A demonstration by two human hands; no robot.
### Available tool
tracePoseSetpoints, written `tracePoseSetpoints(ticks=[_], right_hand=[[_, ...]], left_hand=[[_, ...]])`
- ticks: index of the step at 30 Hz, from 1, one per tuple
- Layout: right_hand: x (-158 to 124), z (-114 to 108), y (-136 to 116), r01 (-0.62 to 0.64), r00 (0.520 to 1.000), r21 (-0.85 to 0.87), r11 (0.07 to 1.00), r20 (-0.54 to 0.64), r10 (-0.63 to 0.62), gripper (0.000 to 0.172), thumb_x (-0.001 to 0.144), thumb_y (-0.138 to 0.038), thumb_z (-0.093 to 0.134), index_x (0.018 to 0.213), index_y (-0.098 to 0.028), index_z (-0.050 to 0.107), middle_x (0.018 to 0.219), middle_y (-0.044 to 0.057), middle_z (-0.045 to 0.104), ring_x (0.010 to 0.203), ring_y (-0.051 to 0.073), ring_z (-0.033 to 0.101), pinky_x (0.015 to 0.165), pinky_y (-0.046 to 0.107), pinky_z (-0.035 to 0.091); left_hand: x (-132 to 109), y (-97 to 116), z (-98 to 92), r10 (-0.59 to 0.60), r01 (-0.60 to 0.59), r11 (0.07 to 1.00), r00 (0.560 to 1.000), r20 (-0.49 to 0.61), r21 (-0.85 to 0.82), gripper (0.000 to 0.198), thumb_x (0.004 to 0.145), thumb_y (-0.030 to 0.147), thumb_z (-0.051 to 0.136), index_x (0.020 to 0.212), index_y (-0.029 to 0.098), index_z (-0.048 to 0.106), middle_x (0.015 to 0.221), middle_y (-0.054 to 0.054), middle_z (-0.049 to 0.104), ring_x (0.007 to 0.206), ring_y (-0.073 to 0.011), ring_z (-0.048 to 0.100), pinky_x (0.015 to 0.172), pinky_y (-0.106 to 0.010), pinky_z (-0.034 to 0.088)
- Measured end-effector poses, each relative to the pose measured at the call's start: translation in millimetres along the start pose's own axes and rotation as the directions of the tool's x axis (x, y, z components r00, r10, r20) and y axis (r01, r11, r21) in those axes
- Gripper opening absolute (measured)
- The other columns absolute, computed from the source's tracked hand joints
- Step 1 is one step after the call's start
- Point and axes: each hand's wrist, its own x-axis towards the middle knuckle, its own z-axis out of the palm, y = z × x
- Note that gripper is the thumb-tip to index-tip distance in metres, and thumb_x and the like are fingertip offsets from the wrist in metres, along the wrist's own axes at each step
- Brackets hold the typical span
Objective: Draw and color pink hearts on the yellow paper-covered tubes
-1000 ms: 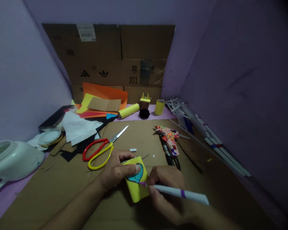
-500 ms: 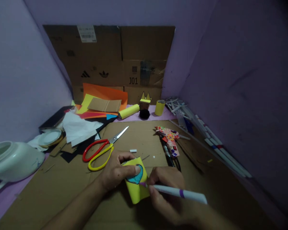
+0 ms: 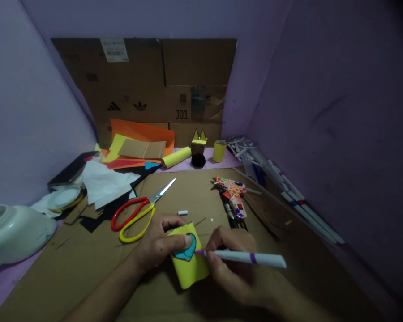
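Note:
My left hand (image 3: 163,243) grips a yellow paper-covered tube (image 3: 190,273) by its upper left, thumb across the front. Under that thumb is a blue paper shape (image 3: 187,255) with a dark outline, lying on the yellow surface. Pinched in my right hand (image 3: 233,257) is a white marker (image 3: 268,260) with a purple band and purple tip. The tip is at the yellow surface, close to the right edge of the blue shape. Left of my left hand lie scissors (image 3: 151,201) with one red and one yellow handle. A small white cap-like piece (image 3: 182,212) rests just beyond it.
A patterned glue gun (image 3: 233,192) lies beyond my right hand. White markers (image 3: 309,214) line the right wall. A yellow roll (image 3: 176,157), a yellow tube (image 3: 219,152) and a small eared figure (image 3: 199,145) are at the back. Papers (image 3: 105,181) and a white pot (image 3: 20,228) occupy the left.
The whole view has shifted slightly. The marker tip has moved up along the right side of the blue shape, and the marker lies more level. Both hands keep their hold.

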Motion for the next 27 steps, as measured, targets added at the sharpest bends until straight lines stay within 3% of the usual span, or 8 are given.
tracePoseSetpoints(ticks=[11,16,27], right_hand=[[2.7,-2.7,0.8,-0.026,0.995,0.022,0.999,-0.091,0.028,0.015,0.079,-0.020,0.048,0.065,-0.018,0.051,0.047,-0.004,0.051,0.040,0.008,0.045,0.042,0.020,0.030],[0.2,-1.7,7.5,-0.061,0.989,0.069,0.996,-0.132,0.069,0.013,0.080,-0.021,0.049,0.067,-0.019,0.051,0.053,-0.003,0.054,0.045,0.009,0.048,0.045,0.020,0.033],[0.9,-1.5,3.5,-0.046,0.994,0.031,0.998,-0.095,0.048,0.016,0.080,-0.022,0.048,0.065,-0.018,0.052,0.051,-0.002,0.056,0.044,0.009,0.049,0.045,0.021,0.033]], left_hand=[[1.2,-0.5,-1.3,0.023,-0.024,1.000,0.996,0.081,0.015,0.021,0.053,0.032,0.071,0.059,0.012,0.065,0.053,0.001,0.055,0.050,-0.0108,0.046,0.046,-0.020,0.035],[-0.4,0.9,0.1,0.000,-0.001,1.000,0.999,0.049,0.004,0.021,0.051,0.031,0.072,0.059,0.012,0.065,0.053,0.001,0.055,0.051,-0.0110,0.047,0.046,-0.020,0.036],[1.5,0.3,-0.8,0.015,-0.014,1.000,0.998,0.061,-0.012,0.021,0.052,0.031,0.073,0.059,0.012,0.066,0.053,0.000,0.056,0.050,-0.0109,0.047,0.046,-0.020,0.036]])
